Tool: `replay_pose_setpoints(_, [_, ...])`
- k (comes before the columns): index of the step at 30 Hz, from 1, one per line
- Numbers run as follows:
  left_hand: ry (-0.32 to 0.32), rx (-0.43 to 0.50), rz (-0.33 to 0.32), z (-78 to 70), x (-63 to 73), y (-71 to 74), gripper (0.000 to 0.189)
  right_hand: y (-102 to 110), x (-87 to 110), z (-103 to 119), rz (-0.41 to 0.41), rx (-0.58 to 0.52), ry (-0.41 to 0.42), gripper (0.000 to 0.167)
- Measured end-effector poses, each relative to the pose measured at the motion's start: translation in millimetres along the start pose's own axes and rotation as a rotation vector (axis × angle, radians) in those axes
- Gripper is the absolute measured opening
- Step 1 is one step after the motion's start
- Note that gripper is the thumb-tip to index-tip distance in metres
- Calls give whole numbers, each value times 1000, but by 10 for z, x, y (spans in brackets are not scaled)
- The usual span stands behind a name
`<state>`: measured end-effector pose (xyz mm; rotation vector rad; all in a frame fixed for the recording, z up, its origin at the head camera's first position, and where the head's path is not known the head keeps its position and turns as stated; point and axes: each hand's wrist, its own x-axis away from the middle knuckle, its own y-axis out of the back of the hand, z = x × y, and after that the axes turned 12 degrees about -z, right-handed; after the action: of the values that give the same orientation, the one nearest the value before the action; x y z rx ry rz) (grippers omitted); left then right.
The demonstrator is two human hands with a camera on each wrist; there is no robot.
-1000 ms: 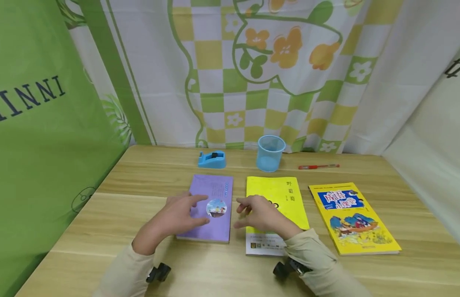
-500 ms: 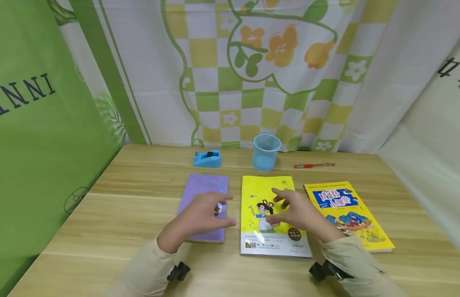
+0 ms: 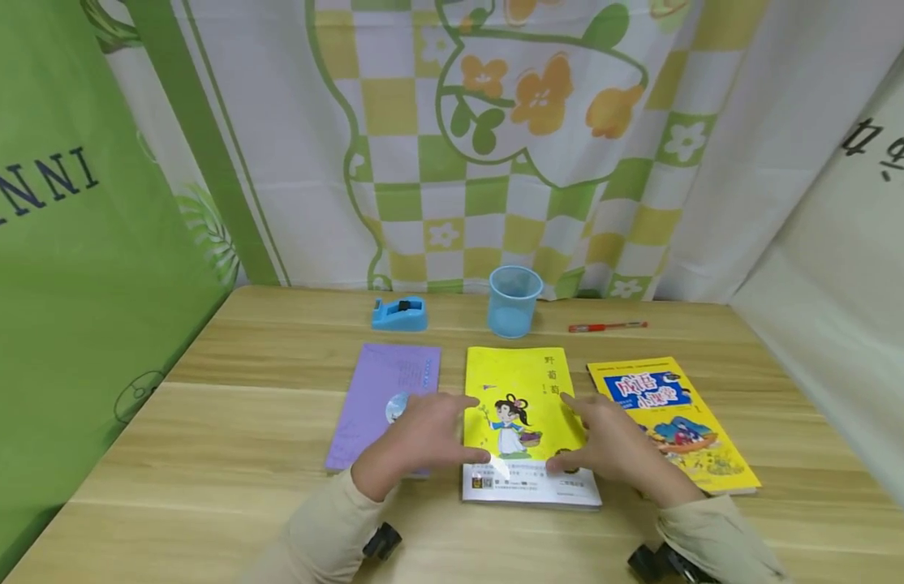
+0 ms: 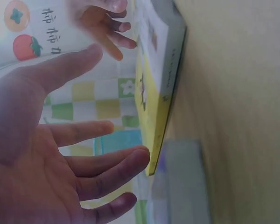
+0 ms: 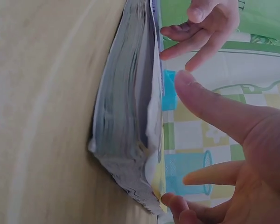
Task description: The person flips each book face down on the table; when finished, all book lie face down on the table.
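In the head view a yellow book (image 3: 518, 373) with a girl on its cover lies flat between my two hands. My left hand (image 3: 426, 438) is at its left edge, thumb and fingers spread. On the other side my right hand (image 3: 613, 442) has its fingers stretched along the right edge. Both wrist views show straight, spread fingers around the book, with the spine (image 4: 165, 98) facing the left hand and the page edges (image 5: 123, 93) facing the right. Partly under my left hand's outline lies a purple book (image 3: 379, 381). Another yellow book (image 3: 686, 422) lies beyond my right hand.
Along the back of the wooden table (image 3: 226, 349) stand a blue tape dispenser (image 3: 401, 315) and a blue mesh pen cup (image 3: 514, 304). A red pen (image 3: 607, 327) lies to their right. Curtains (image 3: 423, 162) hang behind and cloth covers both sides.
My left hand has moved right from over the purple book to the middle book's left edge. My right hand has moved right, off the middle of that book to its right edge.
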<state>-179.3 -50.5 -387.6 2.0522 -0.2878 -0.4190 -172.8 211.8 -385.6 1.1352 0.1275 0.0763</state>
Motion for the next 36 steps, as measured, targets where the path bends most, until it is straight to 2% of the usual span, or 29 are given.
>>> replay_pose_setpoints(8, [45, -57, 15, -16, 37, -97, 79, -22, 46, 21, -4, 67, -6, 112])
replay_pose_setpoints(14, [47, -80, 18, -30, 57, -175, 79, -53, 51, -7, 6, 109, -23, 113])
replay_pose_setpoints(23, [40, -86, 13, -82, 72, -209, 73, -78, 49, -45, 7, 112, -32, 109])
replay_pose_setpoints(36, [55, -67, 10, -70, 67, -214, 71, -106, 22, -42, 26, 81, -76, 110])
